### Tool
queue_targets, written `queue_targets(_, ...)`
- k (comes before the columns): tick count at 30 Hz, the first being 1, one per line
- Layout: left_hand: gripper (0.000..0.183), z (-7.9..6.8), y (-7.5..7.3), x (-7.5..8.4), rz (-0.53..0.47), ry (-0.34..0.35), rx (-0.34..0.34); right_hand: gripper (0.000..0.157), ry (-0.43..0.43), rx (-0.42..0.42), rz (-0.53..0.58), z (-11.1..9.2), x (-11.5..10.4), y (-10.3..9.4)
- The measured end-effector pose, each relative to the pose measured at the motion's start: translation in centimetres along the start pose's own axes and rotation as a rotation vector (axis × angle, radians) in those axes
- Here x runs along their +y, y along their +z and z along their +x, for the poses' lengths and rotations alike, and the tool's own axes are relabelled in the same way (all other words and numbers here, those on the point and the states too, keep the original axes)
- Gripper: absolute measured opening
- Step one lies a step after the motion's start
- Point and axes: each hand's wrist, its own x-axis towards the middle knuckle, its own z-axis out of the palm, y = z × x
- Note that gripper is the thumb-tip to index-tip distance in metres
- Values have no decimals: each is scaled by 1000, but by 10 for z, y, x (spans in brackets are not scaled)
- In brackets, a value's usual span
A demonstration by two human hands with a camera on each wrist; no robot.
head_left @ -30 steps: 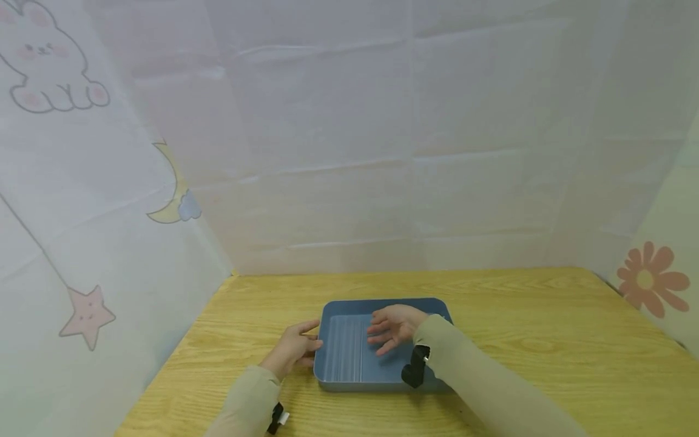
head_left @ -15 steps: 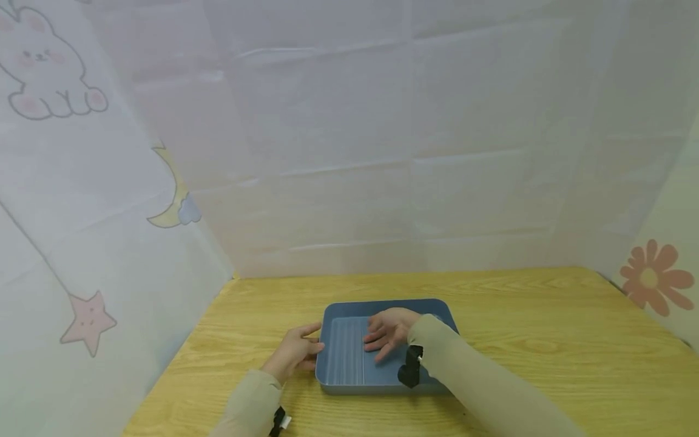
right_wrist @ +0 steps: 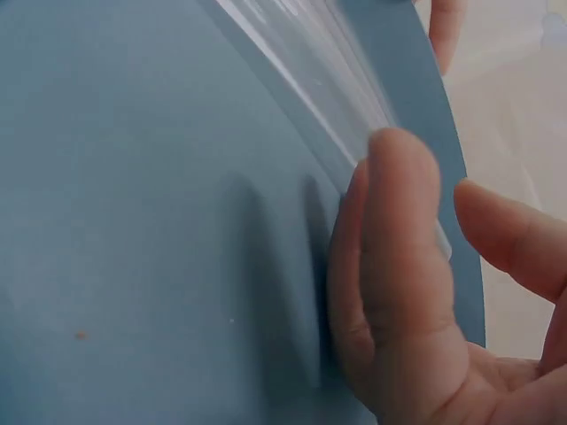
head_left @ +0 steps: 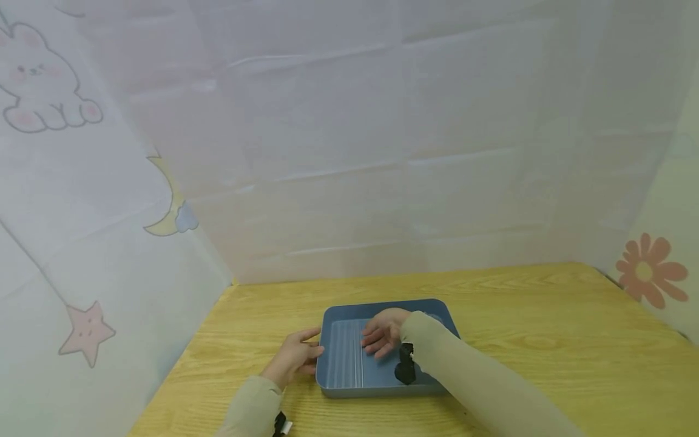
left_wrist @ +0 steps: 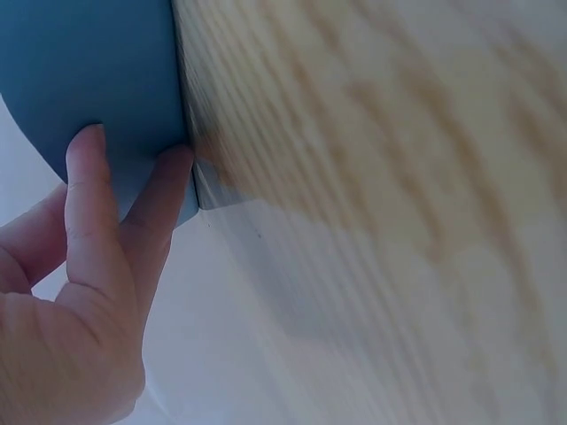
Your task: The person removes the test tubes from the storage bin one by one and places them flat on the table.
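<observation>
On the table [head_left: 535,340], lower centre, sits a tray [head_left: 382,392]. The left hand [head_left: 291,358], fingers spread, touches its left wall; the right hand [head_left: 384,332], fingers fairly straight, is by the clear strips [head_left: 343,355]. Aligning seems in hand, likely needing gentle pressure next.

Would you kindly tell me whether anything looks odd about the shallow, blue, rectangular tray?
In the right wrist view, a tiny orange-brown speck and a tiny pale speck stand out against the plain blue floor of the tray. I see no spill or breakage.
</observation>
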Motion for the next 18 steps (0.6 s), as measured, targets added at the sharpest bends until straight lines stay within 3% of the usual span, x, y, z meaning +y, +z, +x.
queue_targets(12,55,2,0,-4,-36,14,-23,20,-77,88,-220,-5,0,14)
queue_targets(18,55,2,-1,-3,-18,3,-3,17,-69,92,-233,-3,0,15)
